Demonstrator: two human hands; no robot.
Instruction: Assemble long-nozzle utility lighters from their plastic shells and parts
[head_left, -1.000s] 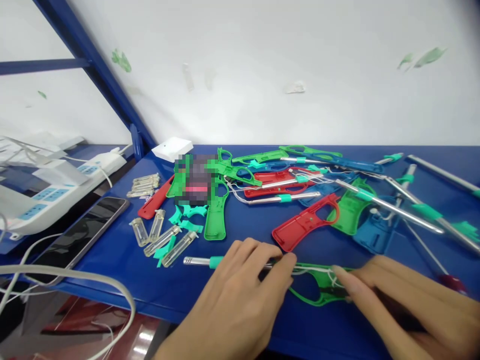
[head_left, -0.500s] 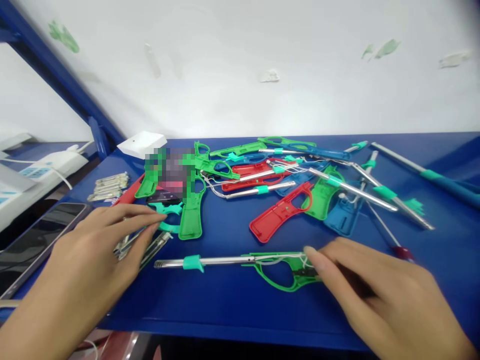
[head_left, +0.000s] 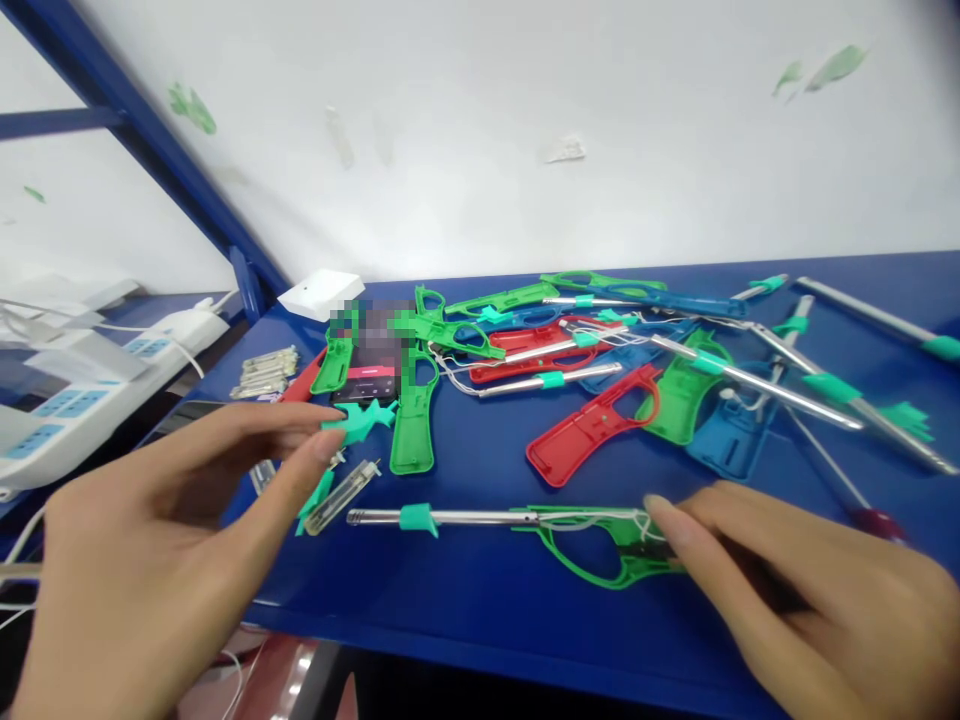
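My left hand [head_left: 202, 500] pinches a small teal plastic trigger piece [head_left: 361, 424] between thumb and fingertips, just above the table. Clear lighter fuel tanks [head_left: 341, 497] lie under that hand, partly hidden by it, with another teal piece [head_left: 318, 502] beside them. My right hand [head_left: 787, 570] is closed on the grip end of a green lighter handle half [head_left: 592, 572], with the palm covering that end. A metal lighter tube [head_left: 472, 517] with a teal sleeve lies in the handle's front and points left. Thin white wires run from it to my right fingertips.
Red, green and blue handle halves, such as a red one [head_left: 574, 430], are heaped with metal tubes at the back. A screwdriver [head_left: 874, 515] lies at right. A phone [head_left: 367, 385], a white box [head_left: 321, 293] and more fuel tanks [head_left: 264, 374] are at left, near power strips [head_left: 112, 375].
My left hand has lifted the teal trigger piece from among the small parts. The right hand keeps its hold on the green handle half. The whole view has shifted slightly.
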